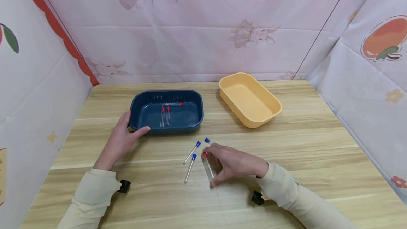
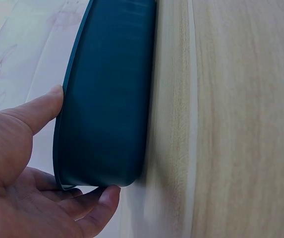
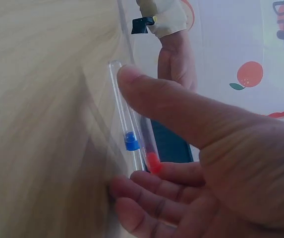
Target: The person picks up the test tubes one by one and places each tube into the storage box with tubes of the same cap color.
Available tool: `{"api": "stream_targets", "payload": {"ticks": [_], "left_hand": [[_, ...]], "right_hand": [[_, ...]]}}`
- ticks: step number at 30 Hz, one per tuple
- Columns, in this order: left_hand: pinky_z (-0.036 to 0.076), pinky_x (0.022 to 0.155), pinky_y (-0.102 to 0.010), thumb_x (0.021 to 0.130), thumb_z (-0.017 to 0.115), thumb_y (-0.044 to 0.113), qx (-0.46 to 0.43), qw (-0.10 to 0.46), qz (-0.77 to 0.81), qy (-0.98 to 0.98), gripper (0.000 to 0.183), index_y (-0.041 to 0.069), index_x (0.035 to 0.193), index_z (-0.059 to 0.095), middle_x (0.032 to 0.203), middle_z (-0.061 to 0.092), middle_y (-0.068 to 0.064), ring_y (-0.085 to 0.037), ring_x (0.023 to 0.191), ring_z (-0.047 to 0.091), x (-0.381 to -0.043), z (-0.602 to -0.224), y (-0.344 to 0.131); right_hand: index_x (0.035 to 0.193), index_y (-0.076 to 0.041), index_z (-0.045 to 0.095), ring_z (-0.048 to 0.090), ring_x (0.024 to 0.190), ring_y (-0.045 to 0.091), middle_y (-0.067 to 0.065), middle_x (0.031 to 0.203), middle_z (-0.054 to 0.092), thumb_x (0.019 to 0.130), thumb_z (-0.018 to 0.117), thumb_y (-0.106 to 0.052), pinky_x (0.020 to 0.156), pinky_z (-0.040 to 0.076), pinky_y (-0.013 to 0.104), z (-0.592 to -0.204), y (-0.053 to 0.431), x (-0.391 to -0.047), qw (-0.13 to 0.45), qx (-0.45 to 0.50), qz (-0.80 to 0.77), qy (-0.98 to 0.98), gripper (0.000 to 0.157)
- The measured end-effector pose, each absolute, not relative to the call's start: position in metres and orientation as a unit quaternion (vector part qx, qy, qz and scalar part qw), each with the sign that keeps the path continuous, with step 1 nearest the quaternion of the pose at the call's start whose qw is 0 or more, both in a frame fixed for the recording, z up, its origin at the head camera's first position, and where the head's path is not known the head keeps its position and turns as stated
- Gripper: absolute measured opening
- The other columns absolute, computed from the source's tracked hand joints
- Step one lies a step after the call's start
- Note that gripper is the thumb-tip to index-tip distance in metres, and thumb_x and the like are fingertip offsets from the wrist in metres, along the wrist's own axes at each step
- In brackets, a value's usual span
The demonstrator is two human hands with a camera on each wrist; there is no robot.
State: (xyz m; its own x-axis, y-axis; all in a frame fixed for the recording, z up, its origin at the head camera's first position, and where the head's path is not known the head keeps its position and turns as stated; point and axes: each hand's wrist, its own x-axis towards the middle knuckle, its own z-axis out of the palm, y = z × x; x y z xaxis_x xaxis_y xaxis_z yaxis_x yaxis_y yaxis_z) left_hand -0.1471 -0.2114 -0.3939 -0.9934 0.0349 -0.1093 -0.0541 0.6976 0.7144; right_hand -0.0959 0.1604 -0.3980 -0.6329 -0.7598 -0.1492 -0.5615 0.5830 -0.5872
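My left hand (image 1: 122, 137) holds the left front corner of a dark blue plastic basin (image 1: 171, 130), thumb on its front side and fingers round its left end. Three red-capped test tubes (image 1: 167, 116) lie inside the basin. My right hand (image 1: 236, 162) pinches another clear test tube (image 1: 208, 166) end to end, the fingers at its red cap and the thumb at its bottom. Two blue-capped tubes (image 1: 190, 169) lie just left of it on the table. A third blue-capped tube (image 1: 207, 140) is partly covered by the right hand's fingers.
A yellow plastic basin (image 1: 227, 102) stands at an angle at the back right with nothing in it. The wood-grain table (image 1: 152, 200) is closed in by printed cloth walls (image 1: 197, 52) at the back and both sides.
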Motion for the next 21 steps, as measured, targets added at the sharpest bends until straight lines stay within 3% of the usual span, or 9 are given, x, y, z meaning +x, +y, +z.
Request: {"api": "stream_targets", "payload": {"ticks": [10,21], "left_hand": [[0.029,0.113,-0.068,0.100,0.067,0.048,-0.001,0.053,0.391,0.919,0.105,-0.002,0.164,0.000,0.168,0.006,-0.029,-0.053,0.150,0.019,-0.148,-0.394,-0.212],[0.028,0.114,-0.068,0.100,0.067,0.048,-0.001,0.057,0.391,0.919,0.105,-0.002,0.164,0.001,0.168,0.005,-0.030,-0.053,0.150,0.018,-0.148,-0.393,-0.213]], "right_hand": [[0.146,-0.007,0.048,0.061,0.104,0.018,0.000,0.128,0.059,0.078,0.093,-0.035,0.090,0.055,0.029,-0.380,0.164,-0.099,0.172,-0.370,-0.280,0.869,0.086],[0.143,-0.002,0.051,0.060,0.108,0.025,0.008,0.124,0.061,0.077,0.094,-0.030,0.089,0.057,0.042,-0.354,0.166,-0.113,0.100,-0.405,-0.303,0.857,0.084]]}}
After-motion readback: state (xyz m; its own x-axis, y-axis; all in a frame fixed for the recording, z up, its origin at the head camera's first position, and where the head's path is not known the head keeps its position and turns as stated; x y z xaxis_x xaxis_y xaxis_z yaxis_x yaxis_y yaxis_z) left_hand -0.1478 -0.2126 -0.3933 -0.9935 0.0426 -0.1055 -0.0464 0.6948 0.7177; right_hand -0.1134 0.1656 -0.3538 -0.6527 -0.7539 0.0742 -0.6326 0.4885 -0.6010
